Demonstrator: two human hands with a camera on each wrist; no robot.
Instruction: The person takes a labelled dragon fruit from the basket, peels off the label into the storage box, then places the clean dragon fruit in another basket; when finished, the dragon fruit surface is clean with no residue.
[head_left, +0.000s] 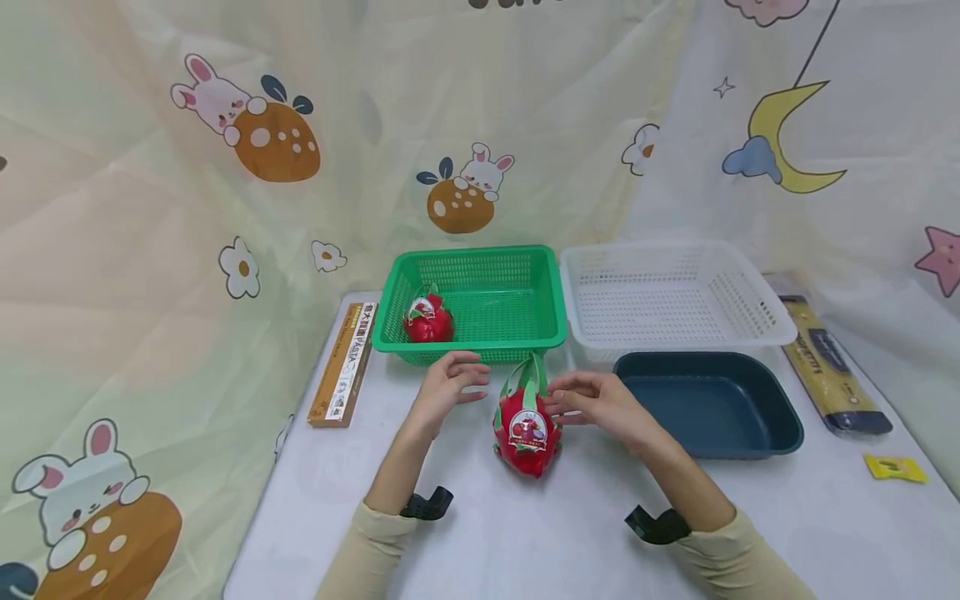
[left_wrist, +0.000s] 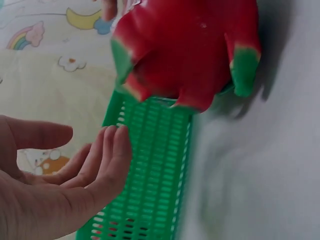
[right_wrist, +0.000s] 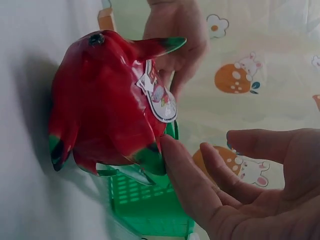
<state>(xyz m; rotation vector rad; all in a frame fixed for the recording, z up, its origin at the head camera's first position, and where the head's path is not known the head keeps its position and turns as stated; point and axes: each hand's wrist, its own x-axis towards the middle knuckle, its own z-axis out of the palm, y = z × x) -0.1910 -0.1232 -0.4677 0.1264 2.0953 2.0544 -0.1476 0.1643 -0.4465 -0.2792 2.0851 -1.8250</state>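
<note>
Right hand: fingers extended and relaxed, closed round nothing; in the right wrist view a fingertip touches a green-tipped scale of the near dragon fruit (head_left: 525, 450). Left hand (head_left: 448, 392): fingers loosely bent, thumb apart, holding nothing; it stands on the other side of that fruit, just beside it and not touching.

Near dragon fruit: one, red with green leaf tips and a round printed label; outside any container, apparently resting on the white table (head_left: 510, 542) between the two hands, its leafy crown toward the green basket (head_left: 510, 312). Whether the crown touches the basket's front cannot be told.

Second dragon fruit (head_left: 431, 325): one, similar, labelled, lying inside the green basket toward its left side.

Further containers: white basket (head_left: 637, 317), beside the green one; dark blue tray (head_left: 705, 408), in front of the white basket.

Loose goods on the table: pasta box (head_left: 342, 367), left of the green basket; spaghetti pack (head_left: 828, 358), right of the tray; small yellow packet (head_left: 896, 468), near the pack's lower end.

Progress, as judged: handling of the fruit appears part done. One fruit is in a basket; the other is out on the table, touched but not grasped. Outstanding: a hold on the near fruit and its placing. Whether the loose goods belong to the work cannot be told.
</note>
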